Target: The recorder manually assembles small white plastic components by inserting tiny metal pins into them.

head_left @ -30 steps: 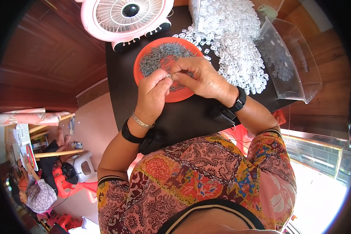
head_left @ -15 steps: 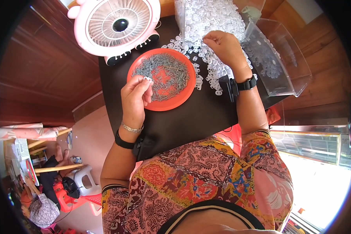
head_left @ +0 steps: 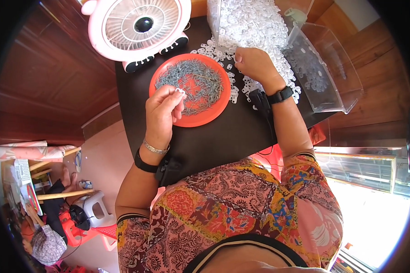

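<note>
My left hand (head_left: 161, 107) is closed in a pinch on a small white plastic piece with holes (head_left: 181, 91), held over the left part of an orange-red plate (head_left: 198, 122). Many small grey screws or nails (head_left: 209, 86) lie spread on that plate; they are too small to tell which. My right hand (head_left: 257, 66) hovers by the loose white plastic pieces (head_left: 255, 22), its fingers curled together. Whatever may be between those fingers is hidden. Heaped white pieces fill a clear container (head_left: 217, 27) at the back and spill onto the dark table (head_left: 223, 145).
A pink-and-white fan (head_left: 95, 38) stands at the back left. On the right, a clear plastic bin (head_left: 325, 91) lies tipped with white pieces inside. Each wrist carries a black strap with a device. Far left on the floor are a grey stool (head_left: 99, 211) and another person (head_left: 48, 245).
My right hand has moved slightly down and its fingers have curled in from a pinch. My left hand has shifted a little right, still pinching the white plastic piece.
</note>
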Available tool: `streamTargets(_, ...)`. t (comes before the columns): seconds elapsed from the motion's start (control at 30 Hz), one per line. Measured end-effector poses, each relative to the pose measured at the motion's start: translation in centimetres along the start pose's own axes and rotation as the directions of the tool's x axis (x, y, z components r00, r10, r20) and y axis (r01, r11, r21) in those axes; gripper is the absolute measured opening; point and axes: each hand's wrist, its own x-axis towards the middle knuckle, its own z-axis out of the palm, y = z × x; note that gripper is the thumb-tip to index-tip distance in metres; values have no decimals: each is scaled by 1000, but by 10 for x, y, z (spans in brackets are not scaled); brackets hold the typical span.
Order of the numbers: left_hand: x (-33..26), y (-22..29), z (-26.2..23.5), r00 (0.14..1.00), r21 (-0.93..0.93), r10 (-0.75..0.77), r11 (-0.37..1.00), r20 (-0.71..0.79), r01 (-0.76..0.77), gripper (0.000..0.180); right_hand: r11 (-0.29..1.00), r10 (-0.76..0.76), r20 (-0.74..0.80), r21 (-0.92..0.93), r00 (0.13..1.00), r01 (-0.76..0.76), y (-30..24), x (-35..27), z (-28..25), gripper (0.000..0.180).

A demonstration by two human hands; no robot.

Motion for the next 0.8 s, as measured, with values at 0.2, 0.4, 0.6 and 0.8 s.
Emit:
streamTargets(0.2, 1, -3, 0, 999, -17, -26, 1000, 32, 26, 19, 658, -46, 20, 753, 999, 15, -36, -5, -8, 15)
streamTargets(0.4, 1, -11, 3, 975, -273, 16, 961, 220, 45, 18, 31, -280, -89, 994, 956, 102, -95, -28, -2, 13)
streamTargets(0.6, 1, -15, 3, 989, -265, 48, 964, 143, -9, 18, 15, -297, -23, 999, 955, 28, -99, -32, -1, 9)
streamTargets(0.8, 2, -14, 3, 987, -163, 103, 983, 120, -83, 20, 12, -311, 62, 998, 948, -62, -98, -32, 0, 12)
